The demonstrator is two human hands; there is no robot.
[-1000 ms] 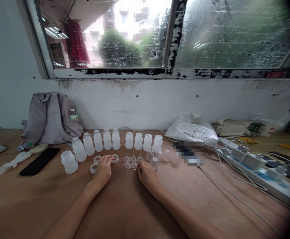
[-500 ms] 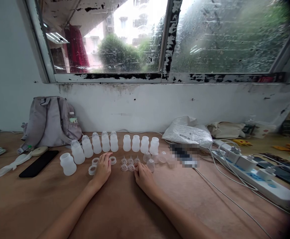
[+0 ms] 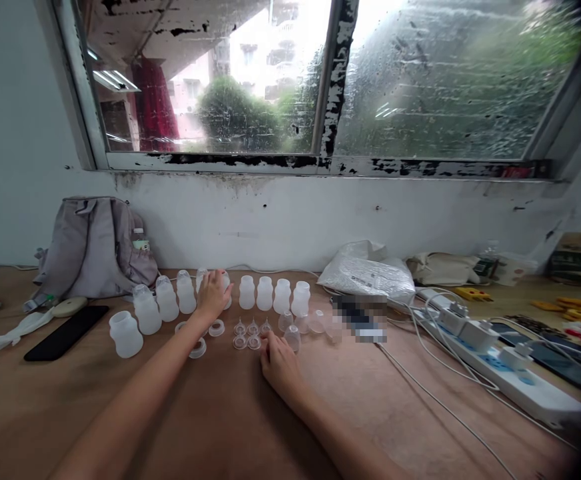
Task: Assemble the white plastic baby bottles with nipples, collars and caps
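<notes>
A row of small white plastic bottles (image 3: 264, 293) stands on the brown table (image 3: 230, 427) below the window. My left hand (image 3: 213, 295) reaches forward into the row, and its fingers are wrapped round one bottle that it mostly hides. White rings (image 3: 215, 328) lie just behind that wrist. My right hand (image 3: 278, 360) rests flat on the table, holding nothing. Its fingertips sit beside the small clear nipples (image 3: 241, 341) and the clear caps (image 3: 291, 337).
A grey backpack (image 3: 93, 247) leans on the wall at the left, with a black phone (image 3: 65, 332) in front of it. A white plastic bag (image 3: 365, 273), a power strip (image 3: 500, 373) with plugs, and cables fill the right side.
My left hand left the rings and moved forward onto a bottle in the row. My right hand stayed by the nipples. The camera tilted up and slightly right.
</notes>
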